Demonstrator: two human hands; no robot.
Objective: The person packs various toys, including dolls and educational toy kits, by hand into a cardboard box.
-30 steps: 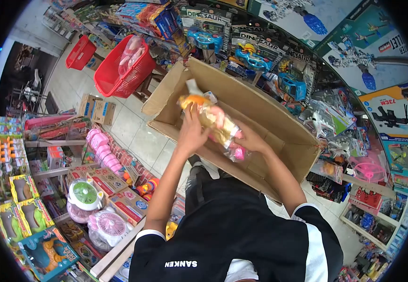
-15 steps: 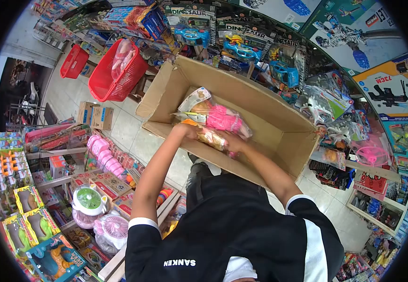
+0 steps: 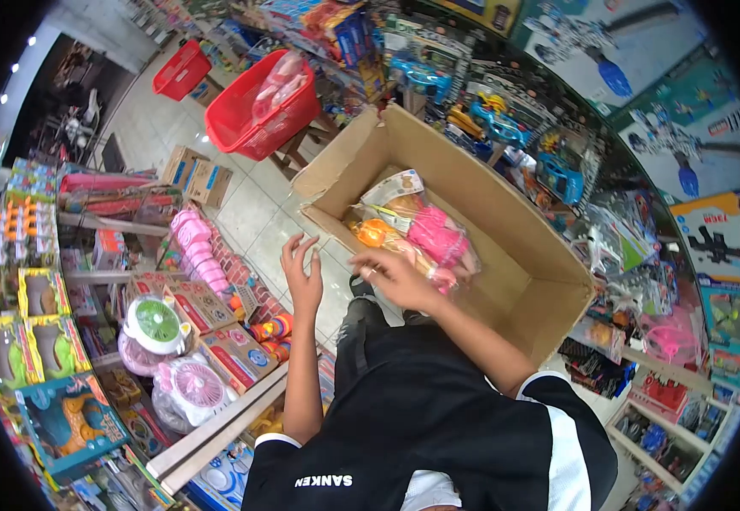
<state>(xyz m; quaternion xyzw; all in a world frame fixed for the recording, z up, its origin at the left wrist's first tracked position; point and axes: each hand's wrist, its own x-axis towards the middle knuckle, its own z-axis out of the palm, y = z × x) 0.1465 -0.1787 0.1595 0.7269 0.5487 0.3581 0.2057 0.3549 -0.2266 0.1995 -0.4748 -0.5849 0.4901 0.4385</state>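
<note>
My left hand (image 3: 303, 271) is raised outside the box, its fingers curved and spread with nothing in them. Above the near edge of the cardboard box (image 3: 549, 294) my right hand (image 3: 394, 277) hangs with fingers stretched out, holding nothing. Inside the box, toward its left end, lie plastic-wrapped dolls: one in a pink dress (image 3: 436, 236) and, nearer me, one with an orange top (image 3: 373, 232). A printed card (image 3: 401, 186) shows at the wrapping's far end. My right forearm crosses the box's near wall and hides part of it.
Red baskets (image 3: 281, 115) stand beyond the box on the left. Small cartons (image 3: 197, 176) sit on the tiled floor. Shelves at left hold toy fans (image 3: 156, 324) and boxed toys (image 3: 72, 422). Packaged blue toys (image 3: 560, 176) line the far side.
Both hands have let go of the doll packages in the box. My left hand has come out to the left, and my right has lifted toward the near edge. The view has turned left.
</note>
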